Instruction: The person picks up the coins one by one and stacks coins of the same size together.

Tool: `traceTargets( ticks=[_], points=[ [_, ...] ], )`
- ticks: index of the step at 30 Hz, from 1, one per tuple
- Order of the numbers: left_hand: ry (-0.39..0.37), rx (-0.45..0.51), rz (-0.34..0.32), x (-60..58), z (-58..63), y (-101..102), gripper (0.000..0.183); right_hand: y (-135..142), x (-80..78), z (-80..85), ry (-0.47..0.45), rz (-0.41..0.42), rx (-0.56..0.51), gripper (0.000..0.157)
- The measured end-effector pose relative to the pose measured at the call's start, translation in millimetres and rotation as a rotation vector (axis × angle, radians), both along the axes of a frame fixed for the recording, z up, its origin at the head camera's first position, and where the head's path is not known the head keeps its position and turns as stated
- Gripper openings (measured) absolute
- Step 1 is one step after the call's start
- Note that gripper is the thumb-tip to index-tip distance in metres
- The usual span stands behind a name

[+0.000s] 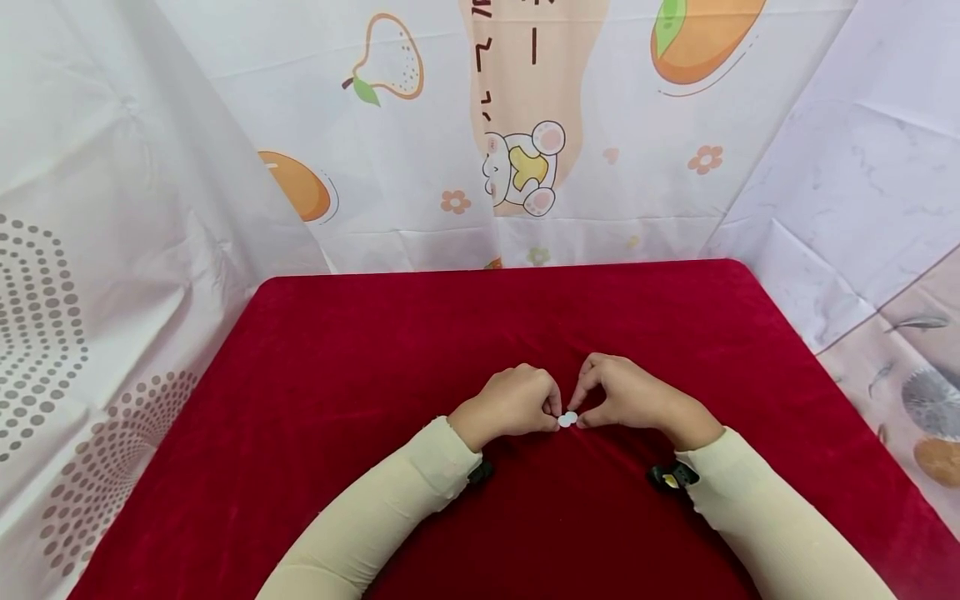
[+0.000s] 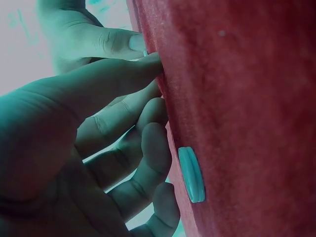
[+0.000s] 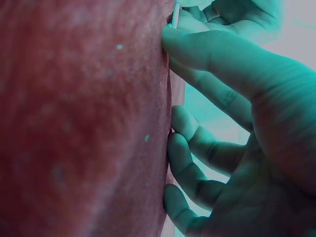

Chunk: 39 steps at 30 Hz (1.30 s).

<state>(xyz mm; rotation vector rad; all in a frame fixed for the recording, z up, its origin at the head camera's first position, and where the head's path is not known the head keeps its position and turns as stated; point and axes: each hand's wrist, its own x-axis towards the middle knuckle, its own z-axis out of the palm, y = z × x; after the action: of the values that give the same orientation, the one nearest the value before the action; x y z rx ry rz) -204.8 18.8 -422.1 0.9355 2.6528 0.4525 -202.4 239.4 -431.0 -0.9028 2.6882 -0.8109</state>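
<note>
Two small white discs, a left one (image 1: 564,422) and a right one (image 1: 572,417), overlap slightly on the red cloth (image 1: 420,333). My left hand (image 1: 517,402) pinches the left disc by its edge between thumb and forefinger. From the other side, the thumb and forefinger of my right hand (image 1: 626,393) pinch the right disc. In the right wrist view, a thin pale disc edge (image 3: 176,16) shows at the right thumb tip. Below the left hand's curled outer fingers, the left wrist view shows a flat, rounded two-layer piece (image 2: 191,174) on the cloth; the head view hides it.
Red cloth covers the table, whose far edge (image 1: 495,272) meets a white printed curtain (image 1: 420,158). More curtains hang at the left (image 1: 112,250) and right (image 1: 832,167). A dark wrist strap (image 1: 673,477) shows under the right sleeve.
</note>
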Motion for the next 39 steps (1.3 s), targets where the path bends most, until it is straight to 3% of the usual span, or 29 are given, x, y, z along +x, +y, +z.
traceTargets(
  ticks=[10, 39],
  points=[
    [-0.002, 0.005, 0.021, 1.8, 0.4, 0.3, 0.017, -0.9, 0.4, -0.7, 0.001, -0.009, -0.013, 0.021],
    [-0.011, -0.010, 0.050, 3.1, 1.7, 1.5, 0.019, -3.9, 1.7, 0.2, 0.001, -0.022, -0.029, 0.025]
  ],
)
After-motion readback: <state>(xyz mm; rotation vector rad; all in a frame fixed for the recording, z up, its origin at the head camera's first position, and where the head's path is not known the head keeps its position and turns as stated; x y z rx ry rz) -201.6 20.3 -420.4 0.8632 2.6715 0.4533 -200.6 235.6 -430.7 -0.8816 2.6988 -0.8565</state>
